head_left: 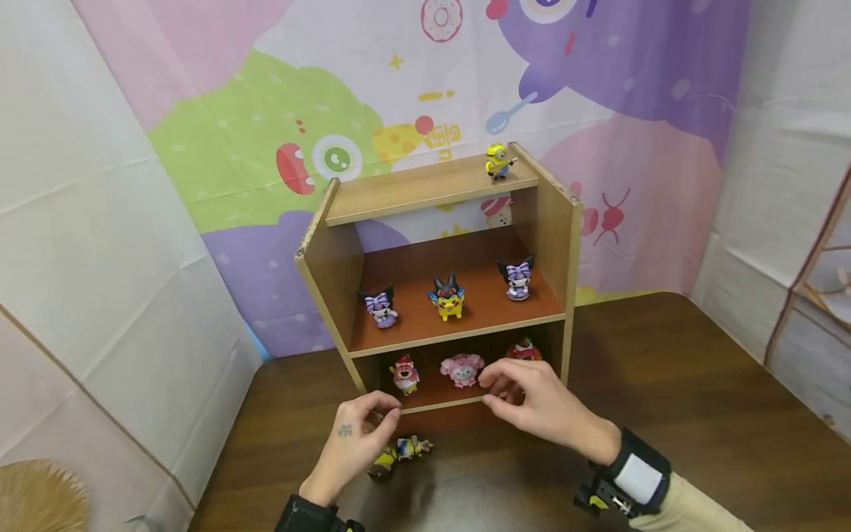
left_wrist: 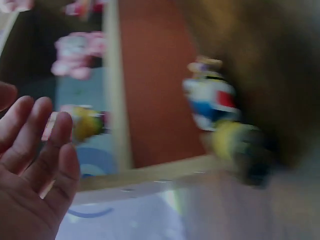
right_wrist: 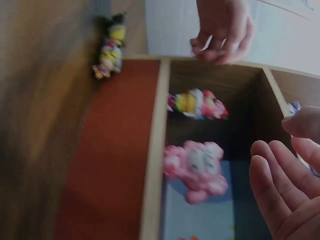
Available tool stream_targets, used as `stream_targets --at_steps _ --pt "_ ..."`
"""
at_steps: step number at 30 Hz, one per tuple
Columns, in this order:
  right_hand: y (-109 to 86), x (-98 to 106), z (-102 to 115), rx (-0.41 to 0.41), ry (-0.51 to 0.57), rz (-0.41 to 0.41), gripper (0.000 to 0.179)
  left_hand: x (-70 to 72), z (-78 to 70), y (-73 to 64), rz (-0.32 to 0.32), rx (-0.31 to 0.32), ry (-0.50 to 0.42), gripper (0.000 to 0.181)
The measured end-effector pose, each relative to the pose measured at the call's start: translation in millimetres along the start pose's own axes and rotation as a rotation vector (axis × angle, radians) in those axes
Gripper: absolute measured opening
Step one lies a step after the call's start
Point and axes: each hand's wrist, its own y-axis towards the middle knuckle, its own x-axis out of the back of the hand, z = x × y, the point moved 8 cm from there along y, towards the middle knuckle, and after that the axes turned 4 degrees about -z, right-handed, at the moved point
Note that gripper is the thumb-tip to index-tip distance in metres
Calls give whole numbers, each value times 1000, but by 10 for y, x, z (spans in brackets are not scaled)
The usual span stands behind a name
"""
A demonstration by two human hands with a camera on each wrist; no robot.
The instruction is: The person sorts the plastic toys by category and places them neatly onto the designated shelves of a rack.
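Observation:
My left hand [head_left: 355, 436] hovers before the shelf's lower left corner, fingers loosely bent and holding nothing. Below it two yellow figurines lie on the table, one with blue and white clothes [head_left: 412, 446], the other partly covered by the hand [head_left: 383, 464]. My right hand [head_left: 545, 405] hangs before the lower compartment, its bent fingers also without anything between them. Nearest its fingertips stands a pink fluffy figurine [head_left: 462, 369]. To the left is a bear figurine with a red hat [head_left: 405, 374]; to the right a red figurine [head_left: 524, 349] shows partly above the hand.
The wooden shelf [head_left: 459, 331] stands on a dark brown table [head_left: 665, 384]. Its middle level holds two black-and-purple figurines [head_left: 380, 307] and a yellow one with a black hood [head_left: 448, 298]. A Minion figurine [head_left: 497, 161] stands on the top board. A patterned cloth [head_left: 266, 133] hangs behind.

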Motion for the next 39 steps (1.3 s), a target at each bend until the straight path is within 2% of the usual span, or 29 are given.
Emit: stream_targets --at_steps 2,5,10,15,21,26,30,34,39 --pt "-34 -107 -37 -23 14 36 24 -60 129 -47 51 72 22 10" --pt "-69 -233 -94 -59 29 92 21 -109 292 -118 95 151 75 10" --pt "-160 -412 -191 -114 55 180 19 -126 473 -208 134 237 112 11" --pt "-273 -633 -264 -163 100 272 18 -154 577 -246 148 230 162 8" --pt "-354 -893 -293 -175 141 360 16 -214 662 -328 190 227 186 4" --pt "-396 -1043 -248 -160 178 388 18 -207 701 -387 168 244 192 7" --pt "-408 -1137 -213 -146 191 408 19 -186 725 -416 143 275 209 11" --pt "-416 -1206 -197 -149 197 438 18 -156 747 -438 115 306 279 19" --pt "-409 -1231 -189 -156 212 452 17 -113 811 -486 102 390 369 36"
